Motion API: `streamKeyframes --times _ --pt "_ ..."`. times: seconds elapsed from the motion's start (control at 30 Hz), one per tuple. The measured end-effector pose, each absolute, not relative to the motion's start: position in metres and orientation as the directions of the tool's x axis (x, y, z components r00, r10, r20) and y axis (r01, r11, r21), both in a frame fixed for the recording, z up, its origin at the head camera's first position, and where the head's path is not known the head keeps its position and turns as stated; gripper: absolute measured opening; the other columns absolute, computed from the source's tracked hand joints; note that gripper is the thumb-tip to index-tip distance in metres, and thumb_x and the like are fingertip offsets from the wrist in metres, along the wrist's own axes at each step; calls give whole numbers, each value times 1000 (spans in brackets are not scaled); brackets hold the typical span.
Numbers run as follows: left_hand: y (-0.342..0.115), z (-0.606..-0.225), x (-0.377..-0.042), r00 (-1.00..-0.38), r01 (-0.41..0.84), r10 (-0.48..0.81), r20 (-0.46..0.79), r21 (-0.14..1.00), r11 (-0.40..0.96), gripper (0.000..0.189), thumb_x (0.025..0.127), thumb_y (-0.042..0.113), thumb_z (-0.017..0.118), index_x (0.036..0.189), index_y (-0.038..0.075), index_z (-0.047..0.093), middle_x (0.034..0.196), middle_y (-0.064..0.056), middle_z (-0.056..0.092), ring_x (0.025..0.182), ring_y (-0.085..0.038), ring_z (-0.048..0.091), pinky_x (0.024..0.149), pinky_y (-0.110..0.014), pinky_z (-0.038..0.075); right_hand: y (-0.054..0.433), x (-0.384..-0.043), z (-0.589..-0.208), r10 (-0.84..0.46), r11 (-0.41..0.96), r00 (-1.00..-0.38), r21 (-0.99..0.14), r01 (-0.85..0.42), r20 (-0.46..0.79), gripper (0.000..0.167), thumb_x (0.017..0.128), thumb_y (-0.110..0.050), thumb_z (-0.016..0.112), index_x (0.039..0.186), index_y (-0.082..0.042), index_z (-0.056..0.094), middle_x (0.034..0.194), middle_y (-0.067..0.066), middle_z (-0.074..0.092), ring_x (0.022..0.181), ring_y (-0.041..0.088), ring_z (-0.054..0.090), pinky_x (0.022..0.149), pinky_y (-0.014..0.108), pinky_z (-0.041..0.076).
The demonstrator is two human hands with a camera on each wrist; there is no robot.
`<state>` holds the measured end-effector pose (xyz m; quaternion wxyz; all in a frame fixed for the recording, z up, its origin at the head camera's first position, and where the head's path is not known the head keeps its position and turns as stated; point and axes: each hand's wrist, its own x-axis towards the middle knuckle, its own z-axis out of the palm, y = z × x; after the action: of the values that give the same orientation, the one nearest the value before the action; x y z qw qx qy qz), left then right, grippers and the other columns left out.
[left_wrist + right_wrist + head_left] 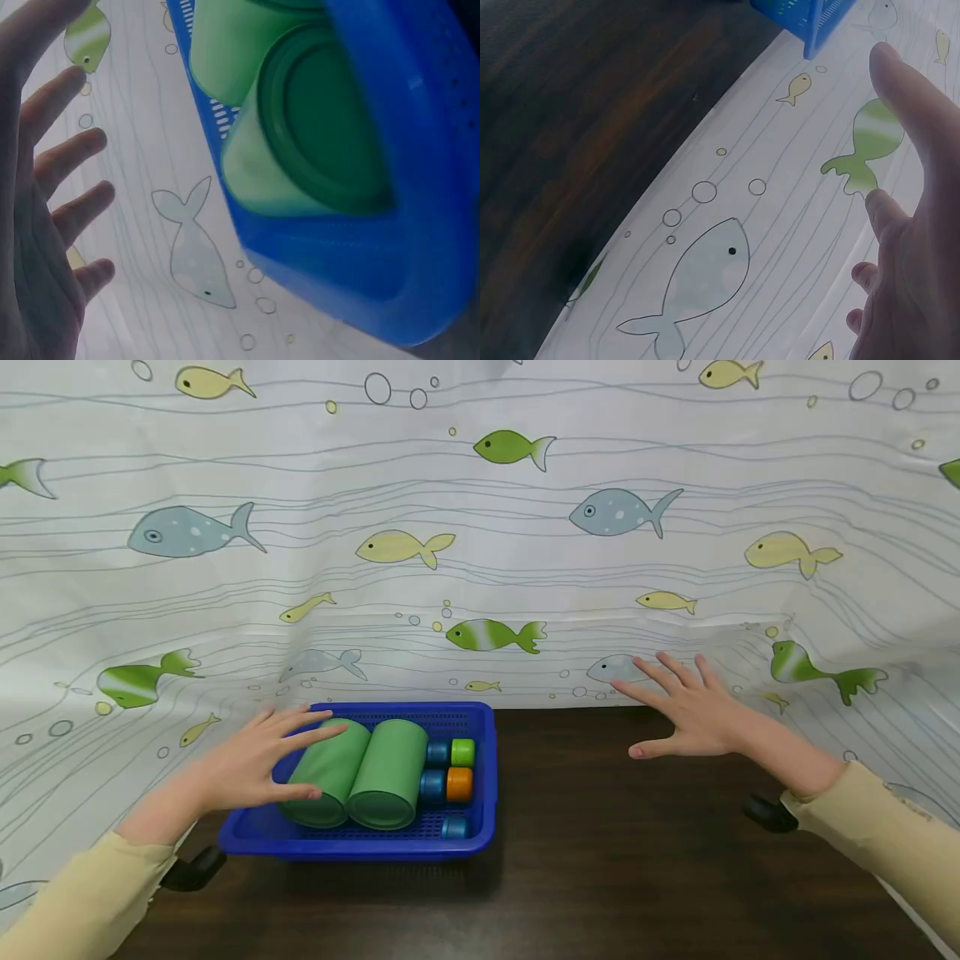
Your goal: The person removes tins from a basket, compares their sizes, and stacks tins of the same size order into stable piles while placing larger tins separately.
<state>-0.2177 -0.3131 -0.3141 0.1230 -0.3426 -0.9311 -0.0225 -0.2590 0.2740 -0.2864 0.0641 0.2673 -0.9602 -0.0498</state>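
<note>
My left hand (255, 764) hovers over the left side of a blue plastic basket (487, 777), fingers spread, holding nothing. Two green cylinders lie side by side in the basket; the left green cylinder (337, 768) is partly hidden by that hand, while the right green cylinder (392, 768) shows whole. Along the basket's right side sit several small caps or jars: blue ones, a lime green one (462, 752) and an orange one (460, 784). Out to the right, my right hand (697, 714) is held up with spread fingers above the dark table, apart from the basket.
A dark wooden table (585, 860) carries the basket. Behind and at both sides hangs a white curtain (510, 585) printed with fish and wavy lines. Black wrist mounts (193, 868) show under both sleeves.
</note>
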Motion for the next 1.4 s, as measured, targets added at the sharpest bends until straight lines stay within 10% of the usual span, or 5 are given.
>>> streamKeyframes --times 0.27,0.37,0.5,0.73,1.4 --pt "-318 -334 -197 -713 647 607 350 -5 763 75 77 45 81 144 32 50 139 -11 58 128 -41 51 101 -67 35 254 -273 -280 -546 836 -835 121 -536 71 96 80 -79 56 158 -39 17 168 10 7 152 45 4 111 76 -3" --pt "-322 -341 -192 -680 660 596 428 2 751 68 75 39 84 138 29 58 129 -5 65 118 -32 59 119 -41 30 243 -278 -278 -554 830 -829 121 -544 70 96 80 -79 56 158 -37 19 168 10 8 153 44 5 112 76 -3" --pt "-326 -353 -184 -642 670 574 507 9 742 61 71 31 87 128 29 67 115 5 70 103 -21 65 112 -3 16 227 -283 -278 -577 815 -813 118 -567 79 96 80 -79 56 158 -37 19 168 10 8 153 43 7 113 74 0" --pt "-333 -377 -174 -684 589 467 560 47 807 56 68 23 89 121 27 71 110 11 68 100 -9 62 84 -21 45 196 -291 -278 -608 794 -789 79 -603 90 94 82 -74 59 158 -37 17 168 9 5 154 42 3 114 74 -2" --pt "-360 -409 -149 -625 599 279 729 219 770 50 63 15 90 111 19 77 105 2 70 110 7 49 100 -6 27 118 -321 -278 -674 739 -738 39 -673 37 94 85 -71 58 159 -36 12 168 11 5 154 40 3 116 72 0"
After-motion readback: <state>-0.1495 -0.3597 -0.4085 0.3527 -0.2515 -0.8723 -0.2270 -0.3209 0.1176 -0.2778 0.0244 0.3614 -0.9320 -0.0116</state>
